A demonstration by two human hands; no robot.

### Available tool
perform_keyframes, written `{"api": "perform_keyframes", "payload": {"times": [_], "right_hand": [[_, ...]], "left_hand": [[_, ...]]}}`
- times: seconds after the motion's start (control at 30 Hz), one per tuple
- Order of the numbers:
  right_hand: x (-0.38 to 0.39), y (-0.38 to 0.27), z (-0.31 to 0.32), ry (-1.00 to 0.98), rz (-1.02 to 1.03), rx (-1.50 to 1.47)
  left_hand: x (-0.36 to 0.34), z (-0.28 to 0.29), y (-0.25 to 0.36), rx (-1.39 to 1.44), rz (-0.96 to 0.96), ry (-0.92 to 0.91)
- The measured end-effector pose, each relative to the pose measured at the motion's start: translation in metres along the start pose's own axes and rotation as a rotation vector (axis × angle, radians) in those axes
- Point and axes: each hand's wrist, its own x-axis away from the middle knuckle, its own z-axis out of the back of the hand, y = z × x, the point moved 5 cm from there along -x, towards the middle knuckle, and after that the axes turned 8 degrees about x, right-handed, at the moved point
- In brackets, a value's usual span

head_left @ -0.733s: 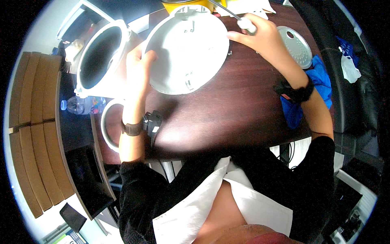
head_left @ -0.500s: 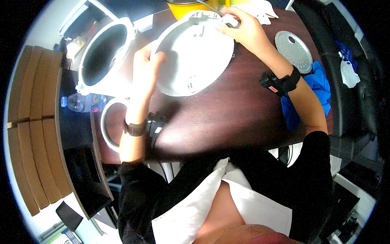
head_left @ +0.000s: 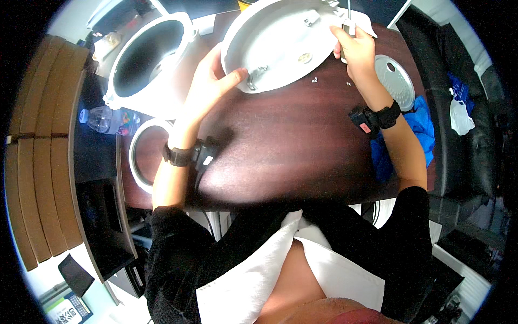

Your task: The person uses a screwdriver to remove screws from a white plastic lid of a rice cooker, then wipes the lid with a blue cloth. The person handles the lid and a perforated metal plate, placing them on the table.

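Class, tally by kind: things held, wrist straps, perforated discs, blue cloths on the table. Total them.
Shallow round white cover in left hand: 1
Metal-shafted tool in right hand: 1
Dark wrist straps: 2
Round grey perforated disc: 1
Blue fabric cloth: 1
Total: 6

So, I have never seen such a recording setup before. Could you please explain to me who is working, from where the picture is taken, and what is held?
Of course. There is no machine arm here, only a person's two bare hands. The view comes from the left of two wide cameras worn on the head, looking down, so straight edges look bent.

The left hand grips a white round shell by its edge. The right hand holds a screwdriver-like tool near the opposite edge.

On the dark table are a white pot-like body, a pale ring, a perforated disc and a blue cloth.
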Motion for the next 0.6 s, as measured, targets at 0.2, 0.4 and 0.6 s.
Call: {"api": "perform_keyframes", "payload": {"times": [0.2, 0.4, 0.6], "right_hand": [[0.02, -0.004, -0.007, -0.003, -0.195, -0.301], [0.037, -0.007, -0.003, -0.249, -0.28, -0.179], [0.033, -0.038, 0.028, -0.142, -0.124, 0.029]], "left_hand": [[0.008, -0.016, -0.006, 0.127, 0.005, 0.147], [0.008, 0.003, 0.005, 0.175, -0.031, 0.331], [0.003, 0.024, 0.048, -0.285, -0.152, 0.379]]}}
